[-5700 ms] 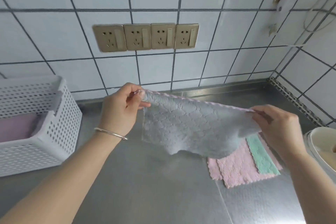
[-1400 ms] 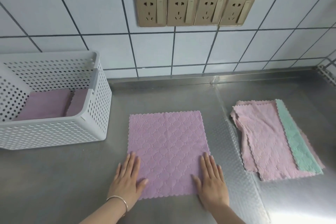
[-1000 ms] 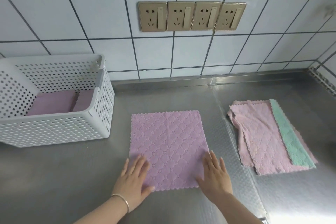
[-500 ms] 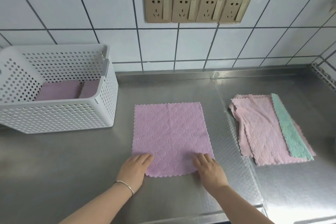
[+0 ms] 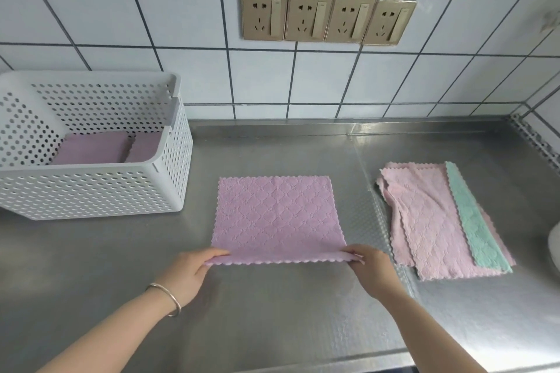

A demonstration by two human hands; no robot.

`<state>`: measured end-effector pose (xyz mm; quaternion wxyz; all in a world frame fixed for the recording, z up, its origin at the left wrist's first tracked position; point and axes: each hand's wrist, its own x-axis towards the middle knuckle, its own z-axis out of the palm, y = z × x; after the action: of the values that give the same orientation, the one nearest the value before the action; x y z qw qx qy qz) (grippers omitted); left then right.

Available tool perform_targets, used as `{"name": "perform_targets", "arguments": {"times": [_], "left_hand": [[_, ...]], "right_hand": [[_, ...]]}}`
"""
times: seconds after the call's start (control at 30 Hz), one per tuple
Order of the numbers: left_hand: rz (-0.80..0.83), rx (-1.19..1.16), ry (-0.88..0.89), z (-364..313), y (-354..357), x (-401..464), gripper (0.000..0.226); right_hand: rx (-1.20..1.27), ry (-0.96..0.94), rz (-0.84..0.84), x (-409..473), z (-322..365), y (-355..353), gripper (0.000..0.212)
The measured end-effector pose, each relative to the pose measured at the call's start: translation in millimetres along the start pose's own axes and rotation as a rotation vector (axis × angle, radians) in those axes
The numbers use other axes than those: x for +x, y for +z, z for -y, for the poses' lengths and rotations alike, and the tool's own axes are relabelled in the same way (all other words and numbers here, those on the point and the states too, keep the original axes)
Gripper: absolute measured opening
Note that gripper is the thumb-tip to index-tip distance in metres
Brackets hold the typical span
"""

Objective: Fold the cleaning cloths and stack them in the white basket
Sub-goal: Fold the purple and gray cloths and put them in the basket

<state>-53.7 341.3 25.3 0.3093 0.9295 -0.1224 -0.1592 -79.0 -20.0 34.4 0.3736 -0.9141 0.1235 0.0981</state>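
Item: purple cloth (image 5: 277, 216), one, spread flat on the steel counter (image 5: 106, 266), straight ahead of me between the white basket (image 5: 91, 200) on my left and the unfolded pile (image 5: 436, 221) of pink and green cloths on my right. Near edge ran left to right across my body; the cloth was close to square, so no long axis to speak of.

Left hand (image 5: 185, 274): pinched the near left corner, lifting it just off the counter.
Right hand (image 5: 371, 271): pinched the near right corner, likewise raised.
Both sat equally near; the far edge lay directly away from me, toward the tiled wall (image 5: 151, 24), so I judged the fold would run forward.

Basket contents: folded purple cloths (image 5: 94, 150), already inside.

Change from half a second earlier: my hands had lain on the near corners, edge down; now the edge was gripped and lifted.
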Motion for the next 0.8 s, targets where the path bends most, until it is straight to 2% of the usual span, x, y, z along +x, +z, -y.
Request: {"name": "perform_targets", "arguments": {"times": [0.13, 0.3, 0.43, 0.5, 0.57, 0.63, 0.73, 0.8], "left_hand": [[0.112, -0.032, -0.042, -7, -16, -6, 0.044], [0.364, 0.093, -0.137, -8, -14, -15, 0.034], [0.635, 0.206, -0.144, -14, -13, -17, 0.035], [0.694, 0.211, -0.149, -17, -15, -16, 0.031], [0.651, 0.18, -0.164, -17, -19, -11, 0.015], [0.528, 0.106, -0.204, -14, -23, -4, 0.019], [0.336, -0.086, -0.297, -11, -28, 7, 0.02], [0.199, -0.213, -0.324, -12, -26, 15, 0.013]], "right_hand": [[0.166, 0.011, 0.134, -7, 8, -13, 0.03], [-0.088, 0.046, 0.409, -11, 9, -20, 0.016], [-0.279, 0.065, 0.623, -12, 0, -16, 0.014], [-0.288, 0.086, 0.672, -10, -2, -15, 0.016], [-0.219, 0.115, 0.662, -7, 2, -16, 0.025], [-0.113, 0.168, 0.573, -1, 5, -15, 0.029], [0.044, 0.222, 0.339, 13, 2, -10, 0.014], [0.06, 0.251, 0.246, 24, 1, -3, 0.016]]}}
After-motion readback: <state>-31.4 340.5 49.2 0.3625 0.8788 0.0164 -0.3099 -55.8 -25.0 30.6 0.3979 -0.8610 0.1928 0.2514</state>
